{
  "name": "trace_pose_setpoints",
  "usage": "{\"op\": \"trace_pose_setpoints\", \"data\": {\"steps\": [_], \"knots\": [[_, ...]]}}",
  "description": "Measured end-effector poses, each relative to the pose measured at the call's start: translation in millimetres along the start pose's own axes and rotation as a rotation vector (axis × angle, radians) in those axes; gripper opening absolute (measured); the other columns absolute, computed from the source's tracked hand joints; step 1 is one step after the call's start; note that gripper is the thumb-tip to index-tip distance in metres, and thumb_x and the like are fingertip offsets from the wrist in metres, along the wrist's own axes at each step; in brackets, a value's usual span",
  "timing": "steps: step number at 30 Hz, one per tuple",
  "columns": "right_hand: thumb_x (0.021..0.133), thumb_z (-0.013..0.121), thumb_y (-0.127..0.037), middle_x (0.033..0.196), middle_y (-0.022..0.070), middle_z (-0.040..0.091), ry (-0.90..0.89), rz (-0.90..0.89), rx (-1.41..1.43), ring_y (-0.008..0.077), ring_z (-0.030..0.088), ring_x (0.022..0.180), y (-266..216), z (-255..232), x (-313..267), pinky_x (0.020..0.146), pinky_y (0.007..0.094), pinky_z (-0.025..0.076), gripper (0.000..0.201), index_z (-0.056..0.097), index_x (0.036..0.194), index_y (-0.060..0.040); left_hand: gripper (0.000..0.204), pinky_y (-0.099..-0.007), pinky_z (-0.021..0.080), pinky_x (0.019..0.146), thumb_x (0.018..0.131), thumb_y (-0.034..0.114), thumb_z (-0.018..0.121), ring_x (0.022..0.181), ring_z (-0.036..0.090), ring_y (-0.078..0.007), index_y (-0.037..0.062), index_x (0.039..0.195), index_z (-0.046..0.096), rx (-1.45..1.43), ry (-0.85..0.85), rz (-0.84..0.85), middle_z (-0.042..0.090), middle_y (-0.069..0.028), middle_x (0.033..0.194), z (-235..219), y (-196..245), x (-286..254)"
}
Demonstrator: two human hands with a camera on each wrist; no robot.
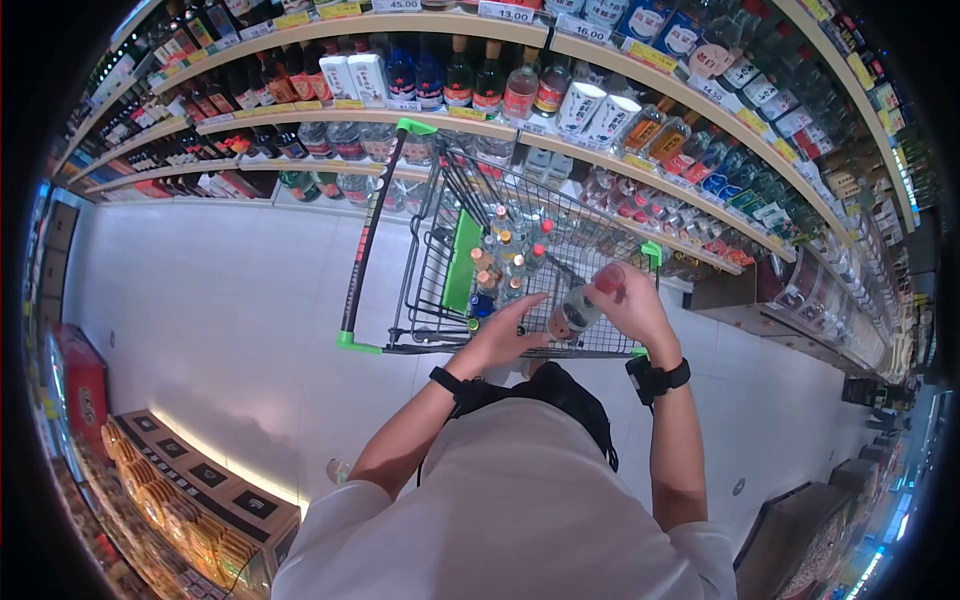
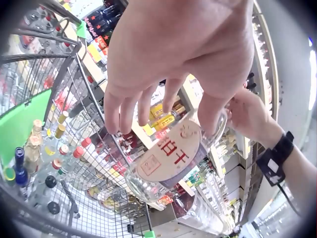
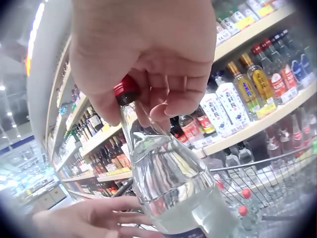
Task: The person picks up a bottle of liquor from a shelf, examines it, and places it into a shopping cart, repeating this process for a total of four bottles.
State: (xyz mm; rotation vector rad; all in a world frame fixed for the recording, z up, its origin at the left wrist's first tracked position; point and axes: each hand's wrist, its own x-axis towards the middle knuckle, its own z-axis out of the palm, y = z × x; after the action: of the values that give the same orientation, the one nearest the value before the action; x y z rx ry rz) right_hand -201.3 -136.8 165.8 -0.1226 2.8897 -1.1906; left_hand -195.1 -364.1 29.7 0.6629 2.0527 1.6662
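Note:
My right hand (image 1: 638,308) grips a clear glass bottle (image 1: 572,316) by its neck, just below a red cap (image 3: 127,90). The bottle hangs tilted over the near right part of a wire shopping cart (image 1: 430,265). Its pale label (image 2: 171,151) with red characters shows in the left wrist view, and clear liquid is visible inside. Beside the bottle's lower end, my left hand (image 1: 503,338) is spread with extended fingers. Several bottles (image 1: 508,245) with red, gold, blue and black caps stand in the cart near its green panel (image 1: 461,262).
Beyond the cart run curved store shelves (image 1: 500,130) packed with bottles and price tags. A brown display case (image 1: 760,300) stands at the right. Behind on the left are a snack display (image 1: 180,500) and a red bin (image 1: 85,385). Pale floor (image 1: 220,290) extends left of the cart.

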Motion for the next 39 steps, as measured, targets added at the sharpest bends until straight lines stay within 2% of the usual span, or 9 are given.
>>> {"op": "trace_pose_setpoints", "data": {"steps": [2,5,7,12,17,21,24,28,39], "knots": [[0.078,0.077,-0.019,0.07,0.0117,0.06,-0.012,0.04,-0.007,0.025,0.059,0.059,20,2,0,0.059,0.0348,0.048,0.022,0.066,0.084,-0.0004,0.058,-0.0341,0.047,0.099,0.087,0.008,0.075,0.121,0.057,-0.0215,0.0052,0.138,0.048,-0.121,0.045,-0.118,0.057,-0.0091,0.134,-1,-11,-3],[0.076,0.078,-0.02,0.072,0.0137,0.065,0.0,-0.004,0.009,0.0282,0.065,0.063,79,21,2,0.062,0.0353,0.052,0.025,0.069,0.087,0.0,0.044,-0.0298,0.048,0.095,0.087,0.008,0.074,0.109,0.06,-0.0148,0.0042,0.127,0.057,-0.19,0.083,-0.23,0.062,-0.004,0.121,-6,-40,-8],[0.075,0.077,-0.023,0.077,0.0181,0.069,-0.08,0.072,-0.08,0.0349,0.068,0.071,104,32,5,0.069,0.0395,0.055,0.025,0.072,0.088,-0.0019,0.032,-0.0262,0.048,0.091,0.09,0.009,0.072,0.099,0.06,-0.0103,0.004,0.12,0.061,-0.276,0.177,-0.276,0.064,-0.0017,0.11,-9,-46,-11],[0.073,0.072,-0.02,0.083,0.0196,0.069,-0.151,0.11,-0.099,0.0392,0.066,0.079,194,99,21,0.074,0.0445,0.055,0.018,0.072,0.083,-0.0053,0.02,-0.0236,0.048,0.083,0.093,0.011,0.068,0.091,0.061,-0.0081,0.0047,0.112,0.064,-0.346,0.419,-0.426,0.066,0.0005,0.1,-23,-48,-25],[0.073,0.072,-0.018,0.086,0.019,0.07,-0.261,0.107,-0.124,0.04,0.066,0.082,271,162,41,0.079,0.0466,0.054,0.016,0.072,0.086,-0.0077,0.019,-0.0245,0.048,0.083,0.093,0.008,0.066,0.089,0.06,-0.0085,0.0032,0.111,0.064,-0.327,0.495,-0.515,0.066,0.0004,0.099,-25,-34,-31],[0.076,0.071,-0.014,0.084,0.0191,0.069,-0.191,0.221,0.019,0.0399,0.067,0.082,290,189,45,0.075,0.0461,0.055,0.014,0.071,0.086,-0.0051,0.016,-0.0247,0.047,0.086,0.094,0.007,0.066,0.091,0.06,-0.0085,0.003,0.109,0.063,-0.327,0.522,-0.578,0.065,0.0003,0.098,-14,-24,-33],[0.077,0.073,-0.015,0.085,0.0181,0.07,-0.169,0.251,-0.035,0.0403,0.067,0.083,308,217,51,0.075,0.0476,0.055,0.017,0.071,0.093,-0.0099,0.012,-0.0255,0.047,0.086,0.094,0.003,0.064,0.09,0.059,-0.0094,0.0032,0.106,0.062,-0.339,0.526,-0.563,0.064,0.0004,0.096,-5,-21,-35],[0.078,0.073,-0.016,0.088,0.0172,0.07,-0.183,0.29,-0.012,0.0392,0.067,0.086,317,233,62,0.076,0.0482,0.055,0.022,0.07,0.1,-0.0141,0.012,-0.0255,0.047,0.084,0.094,0.002,0.064,0.089,0.06,-0.0102,0.0041,0.106,0.063,-0.309,0.553,-0.672,0.063,-0.0001,0.096,8,-14,-33],[0.078,0.07,-0.009,0.098,0.0175,0.069,-0.221,0.255,0.015,0.0401,0.065,0.096,338,267,90,0.084,0.0481,0.053,0.024,0.067,0.102,-0.0073,0.011,-0.027,0.048,0.085,0.096,0.006,0.064,0.092,0.062,-0.0115,0.004,0.107,0.064,-0.275,0.54,-0.705,0.067,-0.002,0.098,20,4,-4]]}}
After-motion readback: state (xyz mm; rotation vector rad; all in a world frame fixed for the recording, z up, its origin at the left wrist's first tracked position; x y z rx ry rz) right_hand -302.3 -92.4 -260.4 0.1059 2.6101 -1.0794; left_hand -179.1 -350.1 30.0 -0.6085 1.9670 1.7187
